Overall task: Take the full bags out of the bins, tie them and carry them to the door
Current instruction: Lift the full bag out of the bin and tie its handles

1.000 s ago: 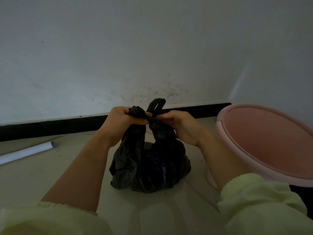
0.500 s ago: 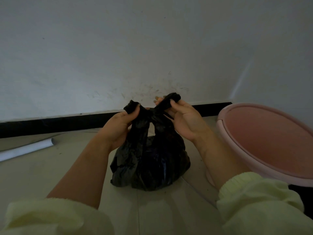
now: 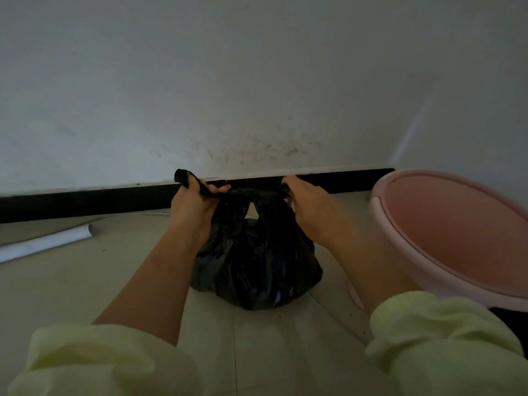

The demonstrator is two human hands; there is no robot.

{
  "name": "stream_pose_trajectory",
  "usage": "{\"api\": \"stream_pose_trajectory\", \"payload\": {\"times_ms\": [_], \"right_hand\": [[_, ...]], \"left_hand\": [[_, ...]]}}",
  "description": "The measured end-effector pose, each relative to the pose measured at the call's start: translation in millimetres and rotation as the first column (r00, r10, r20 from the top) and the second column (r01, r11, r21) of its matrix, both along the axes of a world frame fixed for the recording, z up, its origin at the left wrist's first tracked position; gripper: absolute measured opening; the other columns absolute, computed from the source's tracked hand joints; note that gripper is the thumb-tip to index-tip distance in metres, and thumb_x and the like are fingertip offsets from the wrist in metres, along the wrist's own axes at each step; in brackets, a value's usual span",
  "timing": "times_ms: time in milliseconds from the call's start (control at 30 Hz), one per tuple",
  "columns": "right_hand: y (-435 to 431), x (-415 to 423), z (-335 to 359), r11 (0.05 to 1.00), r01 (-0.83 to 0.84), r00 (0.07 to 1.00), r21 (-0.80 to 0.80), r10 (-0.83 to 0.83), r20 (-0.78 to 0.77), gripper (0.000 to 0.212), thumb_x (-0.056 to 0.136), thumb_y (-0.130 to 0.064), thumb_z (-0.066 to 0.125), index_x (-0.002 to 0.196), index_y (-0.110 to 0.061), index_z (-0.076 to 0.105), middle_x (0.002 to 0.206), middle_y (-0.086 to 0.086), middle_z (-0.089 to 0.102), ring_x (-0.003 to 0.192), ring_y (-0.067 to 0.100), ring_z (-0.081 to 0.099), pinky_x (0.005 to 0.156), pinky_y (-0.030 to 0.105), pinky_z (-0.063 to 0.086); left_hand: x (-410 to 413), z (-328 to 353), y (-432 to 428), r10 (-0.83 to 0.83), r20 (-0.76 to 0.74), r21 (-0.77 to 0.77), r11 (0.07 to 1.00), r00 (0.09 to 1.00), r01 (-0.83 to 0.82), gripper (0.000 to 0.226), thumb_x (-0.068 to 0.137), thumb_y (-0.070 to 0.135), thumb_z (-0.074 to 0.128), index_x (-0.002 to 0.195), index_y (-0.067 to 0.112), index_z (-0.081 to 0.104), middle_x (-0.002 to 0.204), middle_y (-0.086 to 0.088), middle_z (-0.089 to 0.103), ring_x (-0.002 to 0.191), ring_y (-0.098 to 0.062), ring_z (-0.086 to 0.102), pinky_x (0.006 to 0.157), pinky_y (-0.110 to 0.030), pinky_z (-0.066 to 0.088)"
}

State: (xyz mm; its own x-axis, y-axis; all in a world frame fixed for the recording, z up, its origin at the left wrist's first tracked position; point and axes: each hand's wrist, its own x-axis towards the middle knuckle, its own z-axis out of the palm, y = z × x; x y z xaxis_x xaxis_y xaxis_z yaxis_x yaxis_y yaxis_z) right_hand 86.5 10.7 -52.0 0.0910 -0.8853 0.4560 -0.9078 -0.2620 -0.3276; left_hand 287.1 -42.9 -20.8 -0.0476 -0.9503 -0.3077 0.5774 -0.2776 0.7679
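Both hands, left hand [image 3: 195,205] and right hand [image 3: 307,205], are gripping, seemingly tightly, the crinkled black plastic bag [image 3: 257,267] handles beside the round pink plastic bin [image 3: 380,201].

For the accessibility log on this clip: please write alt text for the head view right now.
The left hand and right hand each grip a handle of a black rubbish bag sitting on the floor, holding the handles stretched apart above it. A pink bin stands to its right; a white tube lies on the left near the wall.
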Motion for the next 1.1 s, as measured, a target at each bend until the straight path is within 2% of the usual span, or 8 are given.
{"api": "stream_pose_trajectory", "payload": {"times_ms": [167,367,500,600,733,833,967,1100], "right_hand": [[19,-13,-18,0.994,0.103,0.986,0.035,-0.098,-0.134,0.033,0.087,-0.023,0.043,0.104,-0.002,0.061,0.077,0.012,0.061,0.065,0.030,0.056,0.057,0.030,0.032],[34,-23,-36,0.912,0.349,0.903,0.214,-0.267,-0.336,0.036,0.091,-0.004,0.047,0.125,-0.016,0.048,0.117,0.007,0.060,0.102,0.026,0.057,0.079,0.031,0.036],[28,-14,-42,0.905,0.282,0.934,0.320,-0.182,-0.307,0.043,0.095,-0.013,0.047,0.137,-0.012,0.037,0.122,0.010,0.057,0.104,0.027,0.054,0.074,0.028,0.030],[28,-12,-49,0.859,0.264,0.950,0.439,-0.153,-0.271,0.061,0.096,-0.027,0.045,0.150,-0.014,0.020,0.132,0.011,0.050,0.117,0.027,0.047,0.090,0.034,0.040],[24,-10,-57,0.852,0.293,0.911,0.435,-0.109,-0.399,0.041,0.093,-0.036,0.046,0.125,-0.011,0.050,0.123,0.009,0.050,0.118,0.025,0.043,0.091,0.034,0.039],[16,-4,-47,0.896,0.300,0.926,0.327,-0.191,-0.326,0.031,0.098,-0.033,0.043,0.100,-0.008,0.061,0.102,0.010,0.058,0.099,0.027,0.054,0.077,0.034,0.039],[8,2,-26,0.862,0.265,0.901,0.432,-0.380,0.207,0.042,0.100,-0.026,0.037,0.063,-0.010,0.050,0.066,0.007,0.052,0.060,0.020,0.049,0.056,0.030,0.033],[-5,-2,-12,0.798,0.247,0.696,0.550,-0.541,0.473,0.032,0.097,-0.015,0.033,0.072,-0.008,0.052,0.067,0.008,0.047,0.063,0.019,0.045,0.060,0.032,0.030]], "left_hand": [[11,-16,-1,0.070,0.128,-0.030,0.997,0.989,-0.067,0.042,0.101,0.043,0.032,0.069,0.016,0.037,0.043,0.006,0.027,0.037,-0.009,0.026,0.048,-0.024,0.046],[35,-38,-4,0.124,0.355,0.005,0.991,0.926,-0.135,0.041,0.103,0.038,0.033,0.069,0.016,0.041,0.051,0.003,0.030,0.036,-0.008,0.026,0.038,-0.019,0.024],[34,-45,8,0.125,0.864,-0.237,0.956,0.487,0.174,0.031,0.099,0.035,0.045,0.084,0.012,0.058,0.065,-0.002,0.052,0.061,-0.016,0.049,0.055,-0.028,0.037],[36,-43,12,-0.080,0.952,-0.047,0.915,0.295,0.402,0.023,0.084,0.037,0.059,0.100,0.021,0.057,0.090,-0.007,0.063,0.085,-0.024,0.060,0.078,-0.036,0.049],[34,-42,12,-0.139,0.930,0.298,0.828,-0.341,0.475,0.045,0.079,0.022,0.063,0.118,0.016,0.041,0.112,-0.006,0.053,0.110,-0.030,0.052,0.101,-0.048,0.034],[32,-43,12,-0.164,0.954,0.268,0.840,-0.251,0.472,0.051,0.082,0.015,0.067,0.123,0.003,0.039,0.120,-0.018,0.055,0.110,-0.032,0.055,0.085,-0.037,0.046],[28,-39,11,-0.159,0.987,0.150,0.884,-0.018,0.443,0.057,0.078,0.030,0.074,0.121,0.002,0.049,0.105,-0.009,0.057,0.108,-0.029,0.058,0.077,-0.029,0.041],[18,-28,4,-0.320,0.853,0.097,0.874,0.413,0.475,0.019,0.077,0.019,0.069,0.087,0.005,0.061,0.084,-0.009,0.062,0.085,-0.024,0.062,0.066,-0.029,0.047]]}}
